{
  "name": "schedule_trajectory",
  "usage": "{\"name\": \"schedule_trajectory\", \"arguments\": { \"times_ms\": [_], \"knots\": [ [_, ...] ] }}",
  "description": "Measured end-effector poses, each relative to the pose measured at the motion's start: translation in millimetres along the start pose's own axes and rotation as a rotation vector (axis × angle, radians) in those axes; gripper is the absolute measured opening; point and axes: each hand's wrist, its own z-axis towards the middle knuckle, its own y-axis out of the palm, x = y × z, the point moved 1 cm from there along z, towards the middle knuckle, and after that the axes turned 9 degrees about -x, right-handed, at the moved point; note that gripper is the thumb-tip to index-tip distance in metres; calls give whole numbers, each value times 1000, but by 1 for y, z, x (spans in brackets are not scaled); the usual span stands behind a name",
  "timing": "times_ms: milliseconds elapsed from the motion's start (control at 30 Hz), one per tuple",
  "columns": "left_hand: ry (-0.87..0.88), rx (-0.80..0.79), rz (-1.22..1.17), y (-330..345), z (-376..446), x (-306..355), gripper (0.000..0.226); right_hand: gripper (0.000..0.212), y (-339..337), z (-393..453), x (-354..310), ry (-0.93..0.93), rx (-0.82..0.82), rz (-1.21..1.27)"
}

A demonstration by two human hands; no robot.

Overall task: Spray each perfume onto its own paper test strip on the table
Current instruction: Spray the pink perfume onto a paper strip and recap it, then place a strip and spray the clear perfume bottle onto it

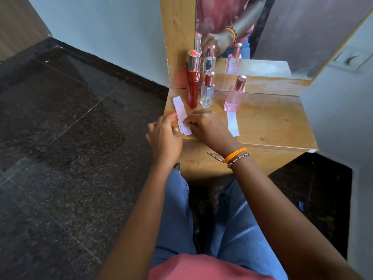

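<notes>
Now both hands, left (164, 136) and right (205, 126), pinch the strip stack (181, 116); three bottles (one red (192, 85)) stand behind.

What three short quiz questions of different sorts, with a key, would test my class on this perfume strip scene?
1. True or false: a single paper strip already lies in front of the pink bottle.
2. How many perfume bottles stand on the table?
3. What are the left hand and right hand both touching: A) the red bottle, B) the stack of strips, C) the clear bottle?

Key: 1 true; 2 three; 3 B.
</notes>
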Motion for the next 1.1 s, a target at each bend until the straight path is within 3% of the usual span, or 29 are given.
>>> {"name": "schedule_trajectory", "arguments": {
  "times_ms": [333, 633, 833, 1100],
  "knots": [
    [22, -22, 25, 1, 4, -2, 43, 17, -12, 6, -1, -1, -37, -14],
    [-7, -38, 13, -2, 5, 2, 40, 12, -7, 9, -5, 40, 103, 34],
    [-1, -52, 9, -4, 5, 3, 42, 6, -5, 12, -5, 131, 91, 118],
    [-5, -65, 40, -5, 5, 5, 43, 12, -12, 13, -4, 238, 71, 227]
  ]
}}
